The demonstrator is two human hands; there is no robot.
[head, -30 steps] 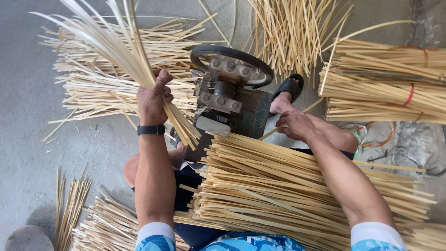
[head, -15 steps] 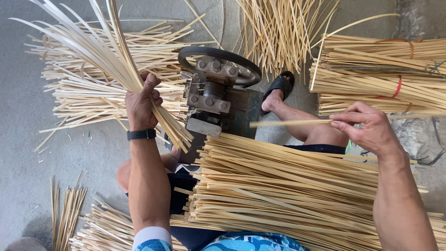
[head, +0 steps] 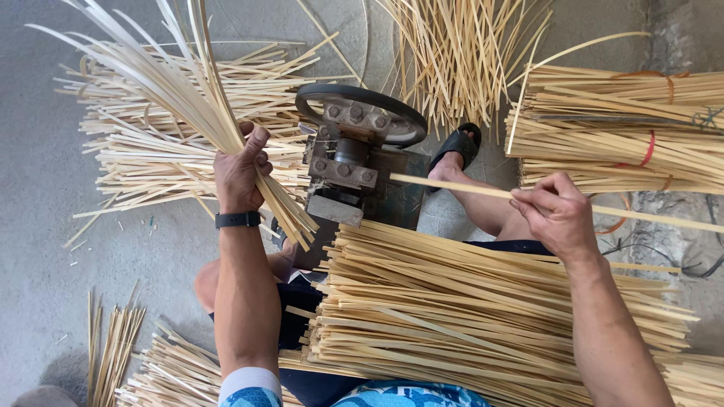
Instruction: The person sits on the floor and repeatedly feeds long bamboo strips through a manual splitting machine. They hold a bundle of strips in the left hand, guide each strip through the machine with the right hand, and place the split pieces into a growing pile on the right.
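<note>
Head view shows your right hand (head: 556, 213) pinched shut on a single bamboo strip (head: 452, 187), fingers and thumb closed around it partway along its length. That strip lies nearly level, its near end pointing at the small metal splitting machine (head: 354, 162) in the middle and just reaching the machine's right side; the far end runs off past your hand toward the right edge. Your left hand (head: 240, 172) is clamped around a thick sheaf of thin bamboo slivers (head: 173, 83), held just left of the machine. The slivers fan out up and to the left above your fist, and their short lower ends stick out below it toward your lap. A black band (head: 237, 219) sits on that wrist.

Across your lap lies a broad stack of flat bamboo strips (head: 483, 301), directly below the machine and under your right forearm. The machine carries a dark round handwheel (head: 362, 102) on its far side. Beside it, your foot in a black sandal (head: 458, 147) rests on the concrete floor (head: 45, 249). To the right, bundles of strips tied with red bands (head: 626, 128) lie side by side. Loose slivers are piled behind the machine (head: 460, 53) and to its left (head: 151, 162), behind your left hand, with more near the bottom left corner (head: 158, 369).
</note>
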